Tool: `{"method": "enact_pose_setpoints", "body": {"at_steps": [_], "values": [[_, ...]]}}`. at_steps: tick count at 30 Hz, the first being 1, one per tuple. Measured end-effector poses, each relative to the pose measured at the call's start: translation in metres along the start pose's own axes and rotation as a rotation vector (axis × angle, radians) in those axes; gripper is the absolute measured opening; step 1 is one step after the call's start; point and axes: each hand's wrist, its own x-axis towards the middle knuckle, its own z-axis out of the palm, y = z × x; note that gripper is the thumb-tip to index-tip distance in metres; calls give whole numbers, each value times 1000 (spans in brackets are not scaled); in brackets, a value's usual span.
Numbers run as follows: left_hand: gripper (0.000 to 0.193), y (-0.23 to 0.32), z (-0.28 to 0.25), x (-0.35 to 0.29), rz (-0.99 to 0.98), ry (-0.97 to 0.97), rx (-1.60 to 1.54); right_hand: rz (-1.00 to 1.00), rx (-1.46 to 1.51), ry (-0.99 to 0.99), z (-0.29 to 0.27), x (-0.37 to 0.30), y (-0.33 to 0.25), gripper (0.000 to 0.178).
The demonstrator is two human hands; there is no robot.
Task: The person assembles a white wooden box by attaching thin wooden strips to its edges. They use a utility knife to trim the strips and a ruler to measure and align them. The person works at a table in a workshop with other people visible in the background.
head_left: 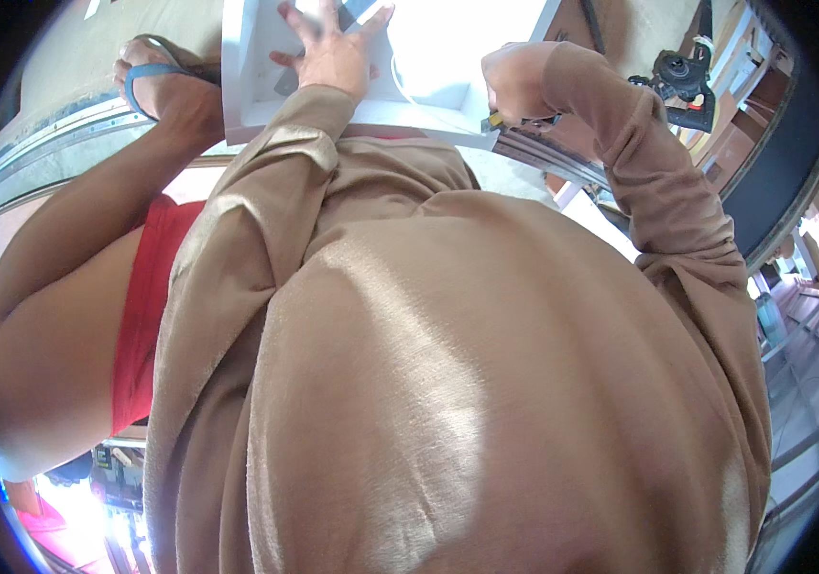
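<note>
White frame [256, 105] lies under the spread left hand [333, 57]; right hand [514, 81] seemingly clenches a small tool [495, 121].

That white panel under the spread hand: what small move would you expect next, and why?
Probably the right hand brings its small yellow-tipped tool to the white panel's near edge, since the left hand already lies flat on it, fingers spread, pinning it.

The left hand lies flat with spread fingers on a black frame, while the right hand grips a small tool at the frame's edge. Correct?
Not quite. In the head view the frame is white, not black. The left hand does lie spread on it, and the right hand grips a small tool at its edge.
</note>
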Motion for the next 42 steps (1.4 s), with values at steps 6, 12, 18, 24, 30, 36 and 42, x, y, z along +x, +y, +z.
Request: {"method": "enact_pose_setpoints", "body": {"at_steps": [6, 12, 18, 24, 30, 36, 42], "values": [[76, -3, 1, -1, -11, -1, -39, 28, -36, -39, -10, -1, 0, 25], [76, -5, 5, 0, 16, -12, -101, 27, 43, 13, 5, -7, 10, 29], [71, 0, -2, 2, 18, -38, 32, 54, 69, 77, 51, -25, 9, 40], [40, 34, -23, -13, 510, 497, -173, 87, 188, 108, 77, -39, 5, 48], [25, 58, 19, -37, 622, -445, -319, 113, 289, 270, 104, -57, -4, 46], [15, 45, 32, -24, 675, -493, -527, 122, 327, 485, 135, -57, -8, 38], [13, 48, 34, -22, 624, -531, -576, 108, 422, 474, 130, -55, -7, 41]]}}
